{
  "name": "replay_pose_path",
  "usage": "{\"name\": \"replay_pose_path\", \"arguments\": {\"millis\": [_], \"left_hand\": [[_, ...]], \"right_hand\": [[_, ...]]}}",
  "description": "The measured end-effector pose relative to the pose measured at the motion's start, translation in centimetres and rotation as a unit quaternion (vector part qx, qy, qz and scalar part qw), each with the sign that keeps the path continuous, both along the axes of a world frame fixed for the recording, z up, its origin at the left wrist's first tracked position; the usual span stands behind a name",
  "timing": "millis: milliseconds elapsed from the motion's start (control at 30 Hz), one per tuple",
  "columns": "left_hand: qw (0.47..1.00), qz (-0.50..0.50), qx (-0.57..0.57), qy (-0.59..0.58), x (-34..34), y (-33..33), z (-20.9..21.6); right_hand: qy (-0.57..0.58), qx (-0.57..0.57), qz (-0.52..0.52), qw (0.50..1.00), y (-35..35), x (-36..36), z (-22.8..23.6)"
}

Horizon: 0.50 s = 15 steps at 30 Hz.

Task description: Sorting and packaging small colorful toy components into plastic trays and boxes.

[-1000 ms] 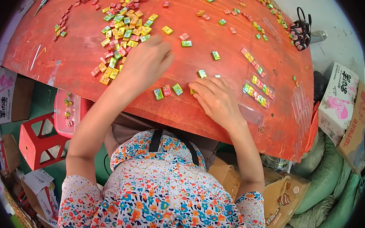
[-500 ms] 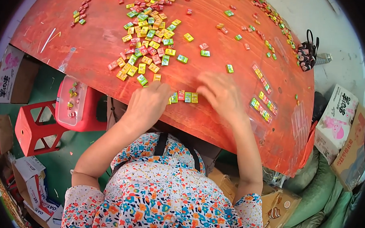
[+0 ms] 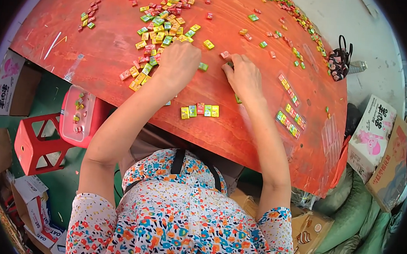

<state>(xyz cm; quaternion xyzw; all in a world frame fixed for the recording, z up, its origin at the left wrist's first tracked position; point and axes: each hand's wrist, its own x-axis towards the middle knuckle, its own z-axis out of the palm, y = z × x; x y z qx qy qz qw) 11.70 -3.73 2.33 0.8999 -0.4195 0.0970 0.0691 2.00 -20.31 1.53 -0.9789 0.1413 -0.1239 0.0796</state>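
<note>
Small red, yellow and green boxes lie heaped on the red table [image 3: 100, 60]. My left hand [image 3: 179, 65] is over the near right side of the heap [image 3: 159, 29], fingers curled downward, their tips hidden. My right hand [image 3: 246, 78] reaches beside a small red box [image 3: 224, 54], thumb and forefinger apart, with nothing visible between them. A green box [image 3: 238, 99] shows partly under its wrist. Nearer me, a short row of small boxes [image 3: 200, 109] in yellow, green and red stands side by side, touched by neither hand.
To the right lie clear plastic strips [image 3: 289, 89] filled with small boxes, and empty-looking clear trays [image 3: 334, 139]. A dark patterned bag [image 3: 339, 58] sits at the right edge. Left of the table are a clear tub [image 3: 77, 112] and a red stool [image 3: 40, 142]. Cardboard boxes [image 3: 373, 132] stand around.
Both hands have left the short row and moved farther up the table, the left over the heap, the right toward the single red box. The row now shows whole.
</note>
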Motion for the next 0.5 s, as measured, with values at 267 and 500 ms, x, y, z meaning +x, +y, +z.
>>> {"name": "replay_pose_path", "arguments": {"millis": [267, 500], "left_hand": [[0.999, -0.034, -0.018, 0.011, 0.8, 0.5, -0.8], [0.996, -0.054, -0.022, 0.061, 0.5, 2.0, -0.1]], "right_hand": [[-0.058, 0.056, 0.054, 0.995, -1.9, -3.6, 0.4], [-0.087, -0.041, 0.054, 0.994, -3.4, -2.0, 0.4]]}}
